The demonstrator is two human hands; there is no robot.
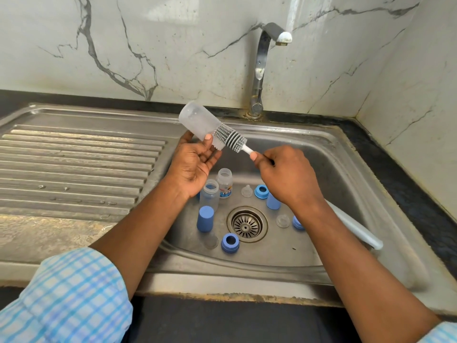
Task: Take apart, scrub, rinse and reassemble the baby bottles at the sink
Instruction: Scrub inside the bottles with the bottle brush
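My left hand (pixel 191 162) holds a clear baby bottle (pixel 197 121) tilted above the sink, its mouth toward the right. My right hand (pixel 286 174) grips the white handle of a grey silicone bottle brush (pixel 230 138); the brush head is partly inside the bottle's mouth. Down in the sink basin (pixel 321 169) stand two more open bottles (pixel 210 195) (pixel 225 183). Around the drain (pixel 247 224) lie blue caps (pixel 205 218) (pixel 272 200), blue collar rings (pixel 230 242) (pixel 261 191) and clear teats (pixel 246 191) (pixel 283 221).
The tap (pixel 262 70) rises behind the basin with its spout to the right; no water runs. A ribbed steel drainboard (pixel 74 164) lies to the left. The brush's long white handle end (pixel 356 226) reaches over the basin's right side. Marble walls close in the back and right.
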